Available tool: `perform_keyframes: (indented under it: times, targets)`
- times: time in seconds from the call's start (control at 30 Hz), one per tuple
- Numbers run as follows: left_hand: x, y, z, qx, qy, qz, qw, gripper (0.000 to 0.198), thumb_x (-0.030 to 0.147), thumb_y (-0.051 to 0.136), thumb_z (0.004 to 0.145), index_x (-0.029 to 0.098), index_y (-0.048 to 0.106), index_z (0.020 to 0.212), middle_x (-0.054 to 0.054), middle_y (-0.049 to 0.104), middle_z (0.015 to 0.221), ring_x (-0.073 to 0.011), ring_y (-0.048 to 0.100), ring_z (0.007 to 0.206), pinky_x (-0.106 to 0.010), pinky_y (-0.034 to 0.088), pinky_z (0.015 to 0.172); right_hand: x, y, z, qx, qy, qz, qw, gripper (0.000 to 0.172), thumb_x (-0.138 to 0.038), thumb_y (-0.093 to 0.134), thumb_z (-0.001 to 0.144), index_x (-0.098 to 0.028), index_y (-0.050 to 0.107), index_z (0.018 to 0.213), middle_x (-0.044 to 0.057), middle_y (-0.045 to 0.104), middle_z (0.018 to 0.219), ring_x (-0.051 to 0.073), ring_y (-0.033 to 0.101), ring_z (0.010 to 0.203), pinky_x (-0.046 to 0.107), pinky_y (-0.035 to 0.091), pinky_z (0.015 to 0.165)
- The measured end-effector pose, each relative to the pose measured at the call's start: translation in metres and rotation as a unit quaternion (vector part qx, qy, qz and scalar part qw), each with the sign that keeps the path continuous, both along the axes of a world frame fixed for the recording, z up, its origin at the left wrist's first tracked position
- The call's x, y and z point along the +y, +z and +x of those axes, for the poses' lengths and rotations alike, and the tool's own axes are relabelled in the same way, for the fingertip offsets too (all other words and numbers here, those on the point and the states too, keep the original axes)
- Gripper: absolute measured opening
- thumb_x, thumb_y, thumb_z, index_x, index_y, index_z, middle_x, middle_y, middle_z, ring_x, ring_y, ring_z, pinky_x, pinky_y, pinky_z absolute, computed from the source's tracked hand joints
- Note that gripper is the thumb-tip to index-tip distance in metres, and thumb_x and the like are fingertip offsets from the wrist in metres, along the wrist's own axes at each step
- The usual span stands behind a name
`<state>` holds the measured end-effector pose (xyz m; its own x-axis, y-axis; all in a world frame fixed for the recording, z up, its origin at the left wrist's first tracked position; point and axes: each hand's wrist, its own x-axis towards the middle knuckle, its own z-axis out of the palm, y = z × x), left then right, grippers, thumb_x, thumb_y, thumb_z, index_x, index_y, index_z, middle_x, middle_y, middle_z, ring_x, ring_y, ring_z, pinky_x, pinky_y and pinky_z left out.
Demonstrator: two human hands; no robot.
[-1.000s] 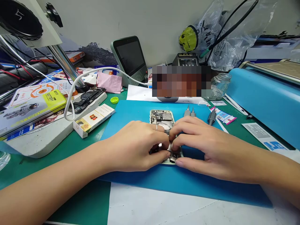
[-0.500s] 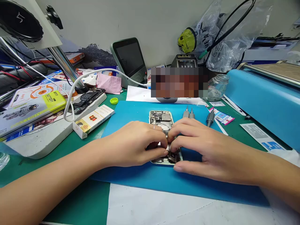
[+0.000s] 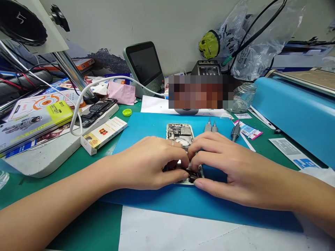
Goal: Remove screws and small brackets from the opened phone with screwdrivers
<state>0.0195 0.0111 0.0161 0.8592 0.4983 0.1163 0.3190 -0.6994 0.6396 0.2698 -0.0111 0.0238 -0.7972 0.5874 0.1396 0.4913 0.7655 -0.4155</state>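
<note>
An opened smartphone (image 3: 180, 129) lies on a blue mat (image 3: 146, 127), its inner boards and metal parts showing at the far end. Over its near half, my left hand (image 3: 154, 162) has curled fingers, with the thumb tip against a small black phone part (image 3: 193, 176). From the right, my right hand (image 3: 222, 167) bends its fingers over the phone, and its thumb rests by the black part's near corner. Between them the two hands pinch this part at the phone's near end. My fingers hide the middle of the phone.
Screwdrivers (image 3: 235, 131) lie beyond my right hand. At left are a small carton (image 3: 104, 135), a battery box (image 3: 36, 125) and a white cable (image 3: 78, 115). A glass jar (image 3: 244, 96) and a blue machine (image 3: 293, 118) stand at right.
The black part has shifted and tilted slightly at the phone's near end. My right thumb has moved closer to it, and both hands are a little lower.
</note>
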Motion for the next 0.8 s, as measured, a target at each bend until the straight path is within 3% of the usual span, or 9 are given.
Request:
perform_keyframes:
  times: [0.8]
  targets:
    - [-0.0029,-0.0013,0.0019,0.005,0.015,0.038,0.999,0.011,0.021,0.064,0.102,0.019,0.074,0.101,0.0,0.073,0.096,-0.0126,0.066,0.082,-0.026,0.041,0.068,0.0033,0.001,0.0029,0.01,0.029,0.021,0.999,0.009,-0.029,0.066,0.1,-0.024,0.073,0.1,0.007,0.072,0.109,0.026,0.063,0.11,0.044,0.052,0.097]
